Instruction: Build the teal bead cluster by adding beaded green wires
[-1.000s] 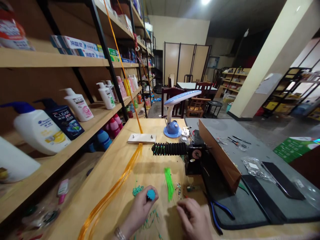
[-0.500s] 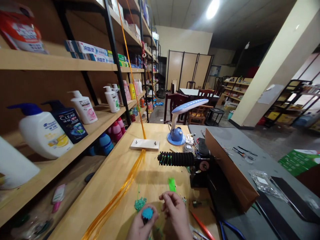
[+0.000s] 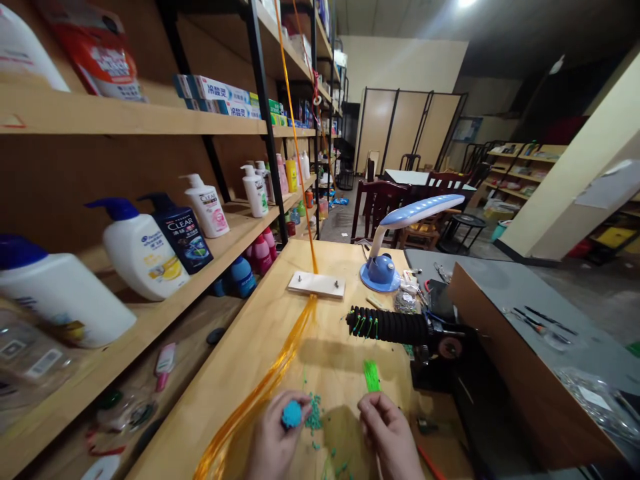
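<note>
Your left hand (image 3: 277, 430) has its grip clamped around a blue-topped piece (image 3: 292, 414), just beside scattered teal beads (image 3: 314, 412) on the tabletop (image 3: 255, 353). Your right hand (image 3: 390, 430) has its fingertips together by the green strands (image 3: 371, 375); whether that grip pinches anything, I cannot tell.

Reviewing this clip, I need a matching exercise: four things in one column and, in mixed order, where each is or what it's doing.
1. Left hand
2. Green strands
3. Lamp
4. Orange thread

A. Stands toward the far end of the wooden table
B. Spreads toward the viewer from the white block
C. Holds a blue-topped piece
D. Lie just beyond the right hand's fingertips

Pairs: 1-C, 2-D, 3-A, 4-B
</note>
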The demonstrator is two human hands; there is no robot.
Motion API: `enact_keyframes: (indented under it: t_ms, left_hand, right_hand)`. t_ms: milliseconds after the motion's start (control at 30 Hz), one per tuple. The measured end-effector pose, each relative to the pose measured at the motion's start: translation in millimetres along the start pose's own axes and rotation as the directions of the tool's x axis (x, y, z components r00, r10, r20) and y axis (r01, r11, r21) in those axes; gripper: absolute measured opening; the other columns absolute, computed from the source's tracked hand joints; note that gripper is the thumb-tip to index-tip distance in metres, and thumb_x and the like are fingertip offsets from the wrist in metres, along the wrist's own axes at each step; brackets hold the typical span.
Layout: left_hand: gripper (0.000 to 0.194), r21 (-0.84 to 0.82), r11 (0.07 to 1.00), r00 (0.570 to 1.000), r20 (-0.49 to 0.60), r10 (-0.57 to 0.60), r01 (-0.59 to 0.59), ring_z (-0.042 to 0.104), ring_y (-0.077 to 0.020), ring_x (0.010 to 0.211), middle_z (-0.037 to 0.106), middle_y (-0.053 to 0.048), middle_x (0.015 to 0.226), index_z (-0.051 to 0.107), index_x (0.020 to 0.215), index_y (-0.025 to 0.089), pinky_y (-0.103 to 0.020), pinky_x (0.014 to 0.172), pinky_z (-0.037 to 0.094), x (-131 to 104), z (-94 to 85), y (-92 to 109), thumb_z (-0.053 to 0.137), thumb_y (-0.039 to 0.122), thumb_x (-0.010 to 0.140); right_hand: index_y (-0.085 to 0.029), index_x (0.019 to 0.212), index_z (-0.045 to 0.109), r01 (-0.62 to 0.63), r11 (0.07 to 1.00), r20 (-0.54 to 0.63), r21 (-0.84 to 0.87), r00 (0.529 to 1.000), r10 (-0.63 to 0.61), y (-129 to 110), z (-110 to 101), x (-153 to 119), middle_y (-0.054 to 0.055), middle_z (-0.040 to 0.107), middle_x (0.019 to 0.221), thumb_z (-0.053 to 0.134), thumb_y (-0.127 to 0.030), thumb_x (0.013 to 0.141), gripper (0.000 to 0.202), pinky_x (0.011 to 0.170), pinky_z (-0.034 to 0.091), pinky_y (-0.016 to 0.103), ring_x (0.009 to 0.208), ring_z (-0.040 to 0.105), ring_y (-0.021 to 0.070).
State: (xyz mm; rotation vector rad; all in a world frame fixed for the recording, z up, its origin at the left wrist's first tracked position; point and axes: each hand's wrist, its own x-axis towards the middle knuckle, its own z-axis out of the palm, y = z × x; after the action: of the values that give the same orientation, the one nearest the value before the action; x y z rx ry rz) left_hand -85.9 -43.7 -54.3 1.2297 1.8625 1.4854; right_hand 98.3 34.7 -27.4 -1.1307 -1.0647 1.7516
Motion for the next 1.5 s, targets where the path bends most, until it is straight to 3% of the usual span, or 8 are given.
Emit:
enact_keyframes:
  t_ms: [133,267,633,967,1133,1200,1333,1500]
  left_hand:
    - [0.019,0.276,0.959,0.990,0.141,0.029,-0.067,0.069,-0.0266,0.084,0.075,-0.008,0.088,0.074,0.088,0.021,-0.036,0.077,0.054,36.1,-22.0,5.8,0.056,0.021,0.085]
    - [0.035,0.391,0.915,0.970,0.245,-0.003,-0.096,0.069,-0.0258,0.083,0.075,-0.006,0.087,0.075,0.083,0.022,-0.034,0.074,0.050,56.7,-20.3,12.5,0.053,0.000,0.067]
    - [0.029,0.458,0.885,0.954,0.293,-0.062,-0.083,0.063,-0.0232,0.073,0.069,-0.003,0.074,0.068,0.073,0.021,-0.031,0.068,0.043,65.4,-17.1,10.2,0.051,-0.002,0.067]
    - [0.021,0.319,0.946,0.968,0.249,-0.025,-0.057,0.060,-0.0245,0.073,0.065,-0.003,0.073,0.062,0.069,0.023,-0.034,0.071,0.045,62.4,-18.9,8.7,0.051,0.005,0.067]
    - [0.013,0.149,0.989,0.979,0.205,-0.008,-0.023,0.060,-0.0214,0.072,0.062,-0.002,0.073,0.058,0.074,0.023,-0.033,0.071,0.049,46.6,-19.3,20.9,0.052,0.026,0.085]
    - [0.021,-0.033,0.995,0.977,0.195,-0.091,0.099,0.054,-0.0159,0.063,0.057,0.002,0.068,0.060,0.076,0.021,-0.026,0.060,0.045,33.2,-13.9,31.3,0.058,0.039,0.088]
    - [0.040,-0.492,0.733,0.882,0.256,-0.395,0.471,0.025,-0.0036,0.042,0.042,0.011,0.056,0.064,0.079,0.018,-0.018,0.041,0.020,4.4,4.3,47.8,0.086,0.048,0.064]
    - [0.052,-0.652,0.401,0.744,0.409,-0.529,0.644,0.028,0.0031,0.036,0.061,0.007,0.064,0.070,0.087,0.016,-0.012,0.037,0.021,-14.8,21.6,44.3,0.097,0.038,0.048]
  right_hand:
    - [-0.018,0.064,0.063,0.158,0.975,-0.009,-0.156,0.987,-0.162,-2.2,-6.7,-6.8,-0.004,0.049,0.055,0.077,-0.069,0.064,0.053,0.049,0.033,0.022,0.051,0.042,0.0109]
    - [-0.017,0.061,0.065,0.196,0.960,0.055,-0.200,0.980,-0.189,8.7,-8.8,-7.9,-0.002,0.051,0.057,0.075,-0.069,0.066,0.053,0.054,0.035,0.024,0.056,0.043,0.0134]
    - [-0.017,0.063,0.067,0.156,0.970,0.122,-0.184,0.983,-0.135,26.9,-15.2,-6.2,-0.003,0.047,0.054,0.077,-0.063,0.068,0.047,0.054,0.031,0.025,0.053,0.040,0.0123]
    - [-0.017,0.067,0.067,0.199,0.953,0.160,-0.231,0.973,-0.164,28.9,-14.2,-6.5,0.000,0.054,0.063,0.074,-0.054,0.075,0.038,0.060,0.035,0.025,0.062,0.046,0.0155]
    - [-0.018,0.071,0.068,0.293,0.885,0.221,-0.362,0.949,-0.224,24.3,-12.2,-5.2,0.003,0.061,0.073,0.067,-0.044,0.082,0.028,0.066,0.039,0.027,0.071,0.053,0.0185]
    - [-0.018,0.071,0.068,0.313,0.871,0.223,-0.379,0.944,-0.243,20.9,-7.9,-6.8,0.003,0.061,0.072,0.067,-0.044,0.082,0.028,0.066,0.039,0.027,0.070,0.053,0.0185]
    - [-0.018,0.066,0.064,0.253,0.910,0.218,-0.328,0.958,-0.188,13.0,4.3,-13.0,0.002,0.061,0.066,0.070,-0.051,0.078,0.036,0.063,0.038,0.027,0.067,0.054,0.0177]
    - [-0.018,0.066,0.058,0.119,0.987,0.285,-0.111,0.955,-0.083,17.9,13.6,-16.1,0.002,0.066,0.063,0.071,-0.060,0.076,0.044,0.062,0.041,0.026,0.062,0.058,0.0163]
